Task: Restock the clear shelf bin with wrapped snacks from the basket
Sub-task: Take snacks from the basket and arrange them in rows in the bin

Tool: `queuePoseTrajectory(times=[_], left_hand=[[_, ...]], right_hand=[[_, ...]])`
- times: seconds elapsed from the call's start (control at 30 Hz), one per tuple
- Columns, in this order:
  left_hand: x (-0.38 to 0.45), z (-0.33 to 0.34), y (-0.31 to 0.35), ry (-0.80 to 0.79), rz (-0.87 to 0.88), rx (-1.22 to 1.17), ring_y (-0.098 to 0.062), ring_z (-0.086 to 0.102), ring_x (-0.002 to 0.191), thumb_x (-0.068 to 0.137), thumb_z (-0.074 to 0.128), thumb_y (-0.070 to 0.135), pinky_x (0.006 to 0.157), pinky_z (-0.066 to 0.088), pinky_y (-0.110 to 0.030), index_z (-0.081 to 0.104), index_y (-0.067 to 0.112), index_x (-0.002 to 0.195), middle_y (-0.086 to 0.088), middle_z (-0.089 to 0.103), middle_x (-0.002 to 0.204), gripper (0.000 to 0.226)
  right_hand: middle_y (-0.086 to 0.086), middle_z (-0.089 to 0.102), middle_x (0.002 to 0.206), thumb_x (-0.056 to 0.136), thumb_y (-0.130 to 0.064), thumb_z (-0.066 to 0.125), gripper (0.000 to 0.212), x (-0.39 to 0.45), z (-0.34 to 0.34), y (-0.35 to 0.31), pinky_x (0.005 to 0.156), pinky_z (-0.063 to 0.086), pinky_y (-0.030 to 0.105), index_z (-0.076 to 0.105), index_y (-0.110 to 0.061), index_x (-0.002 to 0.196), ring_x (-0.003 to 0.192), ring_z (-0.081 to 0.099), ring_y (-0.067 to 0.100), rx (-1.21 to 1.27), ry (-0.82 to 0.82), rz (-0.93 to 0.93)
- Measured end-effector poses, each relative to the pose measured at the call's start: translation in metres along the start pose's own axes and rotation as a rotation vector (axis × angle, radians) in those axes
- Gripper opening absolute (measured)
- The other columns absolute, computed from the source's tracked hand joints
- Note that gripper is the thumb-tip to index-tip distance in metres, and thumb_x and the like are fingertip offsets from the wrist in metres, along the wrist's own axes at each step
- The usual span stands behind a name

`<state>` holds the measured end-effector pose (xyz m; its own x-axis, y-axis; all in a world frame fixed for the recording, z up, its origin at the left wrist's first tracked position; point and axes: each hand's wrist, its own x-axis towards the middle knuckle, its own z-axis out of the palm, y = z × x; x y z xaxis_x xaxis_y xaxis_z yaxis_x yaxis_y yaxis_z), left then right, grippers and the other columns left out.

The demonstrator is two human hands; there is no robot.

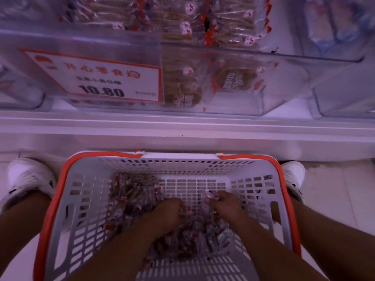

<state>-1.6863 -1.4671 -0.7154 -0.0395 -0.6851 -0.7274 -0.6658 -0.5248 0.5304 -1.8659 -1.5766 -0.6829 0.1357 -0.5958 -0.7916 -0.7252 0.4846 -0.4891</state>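
Evidently both hands were down in the basket point(67, 191), the left hand point(169, 209) and right hand point(225, 205) each curled into the snacks point(132, 191) to gather a load; exact grips were blurred. The bin point(233, 106) stood directly above on the shelf point(182, 134), part filled, with open room between basket rim and shelf edge.

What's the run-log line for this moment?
phase: gathering | left hand: in wrapped snacks | right hand: gripping snacks | white slotted plastic basket: on floor | clear plastic shelf bin: part-stocked
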Motion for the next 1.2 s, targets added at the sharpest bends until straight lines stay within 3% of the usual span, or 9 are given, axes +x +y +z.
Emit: queuePoseTrajectory(times=[0.07,0.17,0.37,0.47,0.63,0.77,0.93,1.07,1.2], left_hand=[[-0.002,-0.015,0.002,0.032,-0.020,-0.201,-0.019,0.061,0.088,0.088,0.069,0.017,0.083,0.052,-0.031,0.059,0.015,0.080,-0.007,0.061,0.080,0.013],[-0.017,-0.049,0.007,0.182,-0.097,-0.474,-0.006,0.049,0.065,0.090,0.071,0.021,0.055,0.041,-0.014,0.054,0.019,0.067,0.008,0.048,0.060,0.029],[-0.099,-0.123,0.059,0.206,-0.004,-1.165,-0.025,0.071,0.075,0.091,0.068,0.010,0.059,0.057,-0.034,0.069,0.005,0.104,-0.015,0.074,0.090,0.014],[-0.154,-0.148,0.102,0.311,0.090,-1.196,-0.031,0.069,0.082,0.090,0.066,0.009,0.075,0.059,-0.045,0.070,0.002,0.103,-0.022,0.072,0.094,0.015],[-0.238,-0.163,0.152,0.487,0.175,-1.180,-0.024,0.073,0.069,0.089,0.071,0.014,0.057,0.059,-0.033,0.069,0.005,0.102,-0.009,0.072,0.079,0.016],[-0.270,-0.156,0.158,0.510,0.204,-1.041,-0.026,0.074,0.076,0.090,0.069,0.018,0.079,0.061,-0.052,0.067,0.010,0.100,-0.008,0.075,0.083,0.012],[-0.267,-0.163,0.161,0.491,0.167,-0.883,-0.020,0.075,0.080,0.095,0.062,0.034,0.073,0.061,-0.034,0.066,0.019,0.109,-0.006,0.077,0.095,0.020],[-0.264,-0.179,0.160,0.468,0.164,-0.777,-0.003,0.069,0.099,0.082,0.045,0.075,0.093,0.051,-0.028,0.070,0.032,0.106,0.016,0.074,0.105,0.055],[-0.258,-0.187,0.168,0.221,0.093,-1.241,-0.026,0.064,0.063,0.100,0.036,0.058,0.050,0.043,-0.022,0.068,0.007,0.096,-0.013,0.069,0.084,0.060]], right_hand=[[0.015,0.075,0.095,0.082,-0.017,0.080,0.021,-0.008,-0.004,-0.010,0.055,0.052,0.020,0.074,-0.007,0.099,0.073,0.069,0.018,0.115,-0.013,0.017],[0.008,0.075,0.097,0.081,-0.022,0.081,0.021,-0.025,-0.013,-0.034,0.065,0.057,0.031,0.071,-0.017,0.099,0.082,0.072,0.025,0.174,-0.098,0.018],[0.011,0.074,0.100,0.089,-0.016,0.071,0.035,-0.093,-0.044,-0.115,0.072,0.056,0.036,0.064,0.000,0.120,0.083,0.071,0.020,0.284,-0.353,-0.134],[0.016,0.069,0.101,0.087,-0.013,0.067,0.041,-0.150,-0.057,-0.147,0.076,0.054,0.038,0.059,0.006,0.123,0.090,0.066,0.026,0.440,-0.441,-0.247],[0.021,0.069,0.115,0.085,-0.014,0.066,0.038,-0.233,-0.079,-0.169,0.084,0.053,0.043,0.064,0.004,0.119,0.100,0.064,0.032,0.626,-0.383,-0.441],[0.017,0.072,0.112,0.085,-0.017,0.068,0.033,-0.267,-0.073,-0.165,0.079,0.059,0.041,0.070,-0.004,0.116,0.102,0.070,0.033,0.616,-0.383,-0.560],[0.023,0.073,0.104,0.087,-0.012,0.069,0.022,-0.273,-0.055,-0.182,0.089,0.055,0.055,0.073,-0.004,0.107,0.094,0.069,0.037,0.499,-0.270,-0.579],[0.022,0.073,0.104,0.084,-0.017,0.071,0.026,-0.265,-0.058,-0.193,0.080,0.059,0.044,0.073,-0.002,0.105,0.092,0.070,0.032,0.484,-0.365,-0.583],[0.024,0.072,0.107,0.082,-0.018,0.072,0.027,-0.253,-0.056,-0.195,0.082,0.059,0.044,0.074,-0.001,0.102,0.094,0.070,0.031,0.515,-0.412,-0.509]])
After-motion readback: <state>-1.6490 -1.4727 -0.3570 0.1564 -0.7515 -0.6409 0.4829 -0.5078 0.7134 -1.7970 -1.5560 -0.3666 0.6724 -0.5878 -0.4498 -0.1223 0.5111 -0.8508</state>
